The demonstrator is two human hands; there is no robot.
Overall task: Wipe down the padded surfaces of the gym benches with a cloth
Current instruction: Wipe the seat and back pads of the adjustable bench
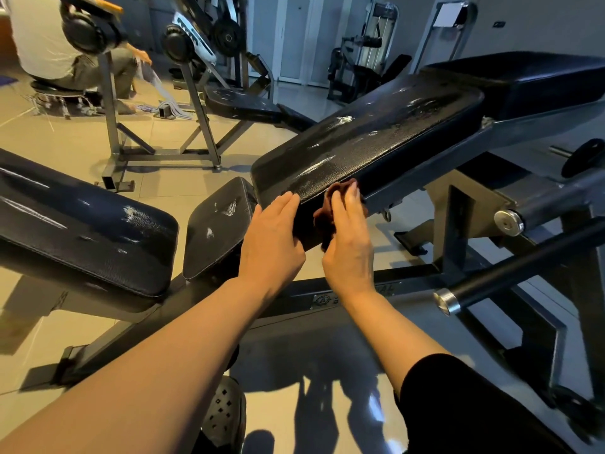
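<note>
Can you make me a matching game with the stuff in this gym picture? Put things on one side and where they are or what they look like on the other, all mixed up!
Things:
1. dark brown wiping cloth
2. left hand
3. small black padded seat
4. shiny silver-capped black bar

Descriptions:
A. lies flat on the near edge of the big black bench pad
B. sticks out at the right, low down
C. bunched under the right hand
D. sits between the two long pads, streaked with wet marks

Pairs: 1-C, 2-A, 3-D, 4-B
</note>
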